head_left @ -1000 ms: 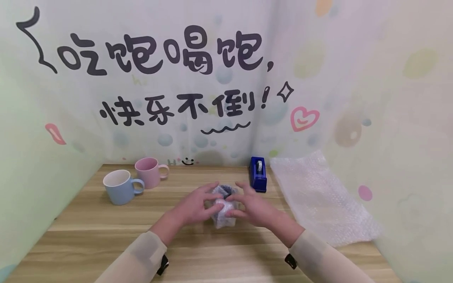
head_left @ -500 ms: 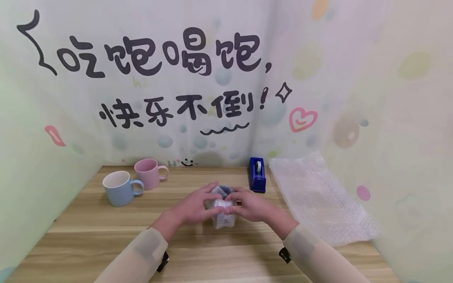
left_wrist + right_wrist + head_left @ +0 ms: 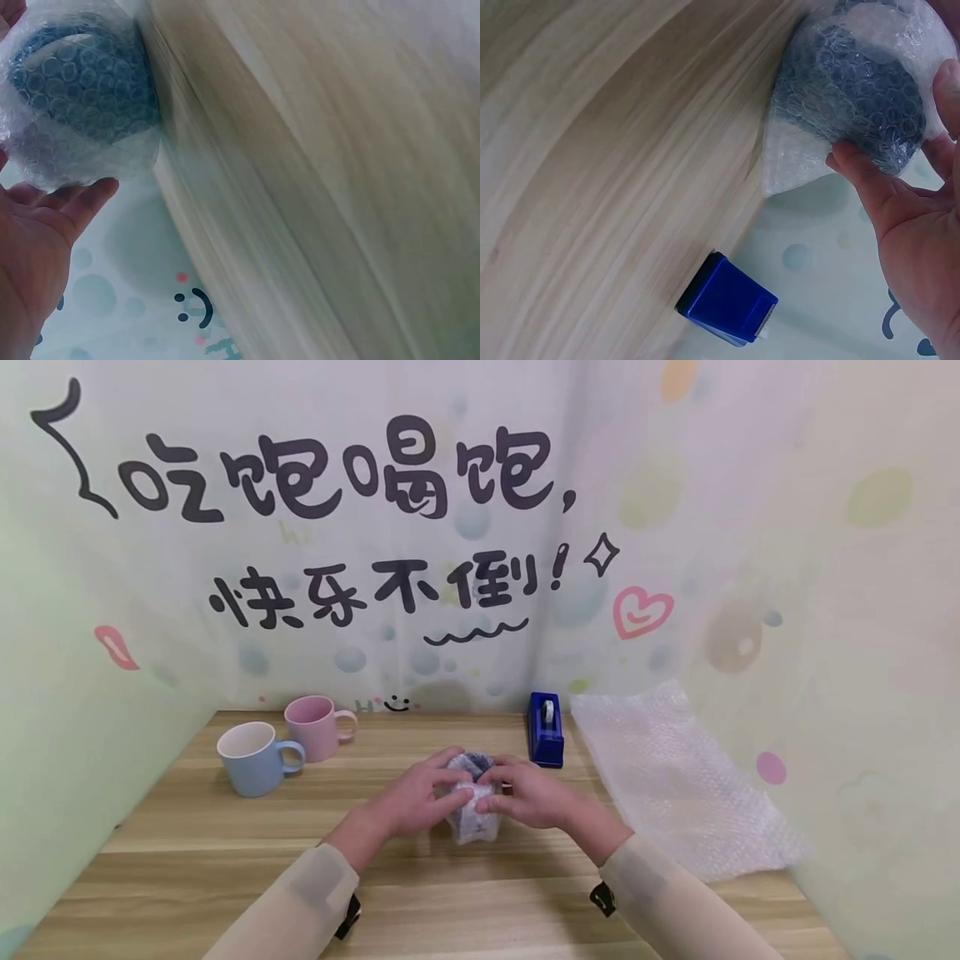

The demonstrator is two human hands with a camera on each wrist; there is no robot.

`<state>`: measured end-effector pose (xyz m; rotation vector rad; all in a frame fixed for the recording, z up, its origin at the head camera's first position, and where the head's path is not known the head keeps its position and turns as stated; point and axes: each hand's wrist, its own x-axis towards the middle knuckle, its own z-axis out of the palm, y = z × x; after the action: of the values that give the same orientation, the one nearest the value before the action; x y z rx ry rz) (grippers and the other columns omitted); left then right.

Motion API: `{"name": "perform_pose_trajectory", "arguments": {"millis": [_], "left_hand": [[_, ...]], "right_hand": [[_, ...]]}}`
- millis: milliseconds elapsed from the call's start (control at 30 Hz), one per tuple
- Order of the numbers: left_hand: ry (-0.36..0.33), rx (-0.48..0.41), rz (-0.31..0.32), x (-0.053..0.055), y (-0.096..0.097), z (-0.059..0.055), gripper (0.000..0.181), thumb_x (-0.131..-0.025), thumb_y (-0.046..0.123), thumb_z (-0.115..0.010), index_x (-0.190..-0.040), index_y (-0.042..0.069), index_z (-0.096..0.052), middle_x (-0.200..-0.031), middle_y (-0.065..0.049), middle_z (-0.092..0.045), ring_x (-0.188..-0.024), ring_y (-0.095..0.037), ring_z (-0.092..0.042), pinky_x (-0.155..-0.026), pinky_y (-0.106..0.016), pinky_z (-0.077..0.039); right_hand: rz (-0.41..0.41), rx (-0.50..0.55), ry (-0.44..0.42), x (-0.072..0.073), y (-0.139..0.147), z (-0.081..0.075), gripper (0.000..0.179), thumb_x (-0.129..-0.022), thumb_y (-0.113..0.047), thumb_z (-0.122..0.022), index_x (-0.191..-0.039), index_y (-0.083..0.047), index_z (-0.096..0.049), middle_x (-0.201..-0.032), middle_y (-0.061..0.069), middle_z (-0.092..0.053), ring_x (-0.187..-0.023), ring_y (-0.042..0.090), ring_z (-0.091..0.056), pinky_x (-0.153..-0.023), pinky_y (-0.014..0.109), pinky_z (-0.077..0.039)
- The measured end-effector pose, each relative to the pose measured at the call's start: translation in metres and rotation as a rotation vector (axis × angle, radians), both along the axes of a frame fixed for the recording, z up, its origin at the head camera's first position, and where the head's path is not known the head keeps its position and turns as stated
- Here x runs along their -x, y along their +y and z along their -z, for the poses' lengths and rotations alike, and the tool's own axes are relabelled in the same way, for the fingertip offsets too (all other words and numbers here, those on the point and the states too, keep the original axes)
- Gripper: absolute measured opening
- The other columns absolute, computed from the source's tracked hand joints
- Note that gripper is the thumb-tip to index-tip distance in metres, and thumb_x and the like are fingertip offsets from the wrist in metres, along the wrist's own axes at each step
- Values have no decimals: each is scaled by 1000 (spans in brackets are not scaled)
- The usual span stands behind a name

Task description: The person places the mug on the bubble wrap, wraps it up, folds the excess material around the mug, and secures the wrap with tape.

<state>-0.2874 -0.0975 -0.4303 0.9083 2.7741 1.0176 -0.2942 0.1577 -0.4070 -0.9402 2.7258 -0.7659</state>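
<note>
In the head view a small bundle point(image 3: 476, 822) in clear bubble wrap stands on the wooden table point(image 3: 450, 910), between both hands. Something dark blue shows through the wrap point(image 3: 82, 94) in the left wrist view; its kind is obscured. My left hand point(image 3: 411, 797) holds the bundle's left side, thumb toward me and fingers over the top and far side. From the right, my right hand point(image 3: 531, 795) holds it likewise, the two thumbs close together at the near top. Fingers point(image 3: 859, 169) of the right hand lie against the wrapped side in the right wrist view.
A blue mug point(image 3: 251, 764) and a pink mug point(image 3: 313, 731) stand at the back left. Behind my right hand is a blue tape dispenser point(image 3: 546, 731). A flat sheet of bubble wrap point(image 3: 675, 785) covers the right side of the table, reaching the wall.
My right hand has come in from slightly spread fingers to close contact with the bundle, its thumb nearer the left thumb. Over the last half second the hands and bundle barely move.
</note>
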Motion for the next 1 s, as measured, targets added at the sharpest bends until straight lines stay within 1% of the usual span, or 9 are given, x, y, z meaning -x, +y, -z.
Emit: {"name": "perform_pose_trajectory", "arguments": {"millis": [233, 300, 400, 500, 633, 700, 800, 933, 1000], "left_hand": [[-4, -28, 0, 1, 0, -2, 45, -110, 42, -61, -141, 13, -75, -176, -21, -38, -160, -48, -41, -125, -67, -42], [-5, -36, 2, 1, 0, -1, 45, -109, 41, -62, -141, 12, -75, -176, -21, -38, -159, -48, -41, -123, -66, -46], [-5, -55, 3, 0, -1, 0, 45, -109, 40, -63, -141, 10, -75, -176, -20, -37, -160, -47, -41, -121, -63, -49], [-17, -69, 2, -1, -2, 1, 46, -109, 40, -64, -141, 9, -75, -177, -19, -36, -161, -47, -40, -120, -63, -50], [-34, -86, 4, -2, -3, 1, 47, -109, 40, -64, -142, 9, -74, -178, -18, -36, -161, -46, -39, -117, -62, -52], [-37, -90, 5, -2, -3, 1, 47, -109, 40, -64, -142, 9, -74, -178, -17, -35, -161, -46, -40, -117, -62, -53], [-46, -85, -2, -2, -2, 1, 47, -109, 41, -64, -143, 11, -74, -179, -15, -35, -162, -45, -38, -120, -62, -50], [-53, -76, -15, -2, 0, 0, 47, -109, 42, -63, -143, 12, -74, -179, -14, -34, -163, -44, -36, -124, -62, -46], [-55, -79, -19, -2, 0, 0, 47, -108, 43, -64, -143, 12, -74, -179, -14, -34, -164, -44, -36, -124, -62, -46]], "right_hand": [[-3, 37, -22, 13, 8, -16, 41, -104, -46, -75, -134, -18, -77, -159, 20, -60, -142, 40, -62, -111, 58, -57], [74, 68, 25, 24, 14, -25, 36, -106, -41, -73, -132, -16, -78, -147, 17, -70, -130, 36, -69, -106, 56, -60], [275, 70, 92, 50, 27, -37, 29, -109, -34, -67, -122, -10, -79, -118, 10, -79, -99, 24, -73, -90, 46, -62], [439, -26, 68, 77, 42, -39, 35, -111, -31, -64, -85, -9, -71, -75, 1, -65, -67, 16, -56, -68, 37, -51], [508, -134, -30, 96, 55, -28, 58, -112, -31, -61, -60, -18, -40, -55, -7, -30, -52, 12, -26, -58, 32, -32], [533, -147, -51, 100, 57, -20, 60, -112, -34, -60, -59, -18, -37, -55, -6, -29, -52, 12, -26, -60, 33, -34], [585, -145, -62, 104, 59, -10, 55, -112, -39, -59, -66, -10, -49, -65, 2, -48, -61, 18, -43, -70, 40, -48], [664, -87, -84, 103, 59, -2, 48, -110, -40, -58, -100, 6, -68, -107, 23, -72, -96, 31, -64, -99, 51, -57], [693, -31, -107, 104, 58, 0, 44, -110, -35, -57, -102, 7, -67, -109, 24, -70, -98, 33, -64, -98, 50, -57]]}}
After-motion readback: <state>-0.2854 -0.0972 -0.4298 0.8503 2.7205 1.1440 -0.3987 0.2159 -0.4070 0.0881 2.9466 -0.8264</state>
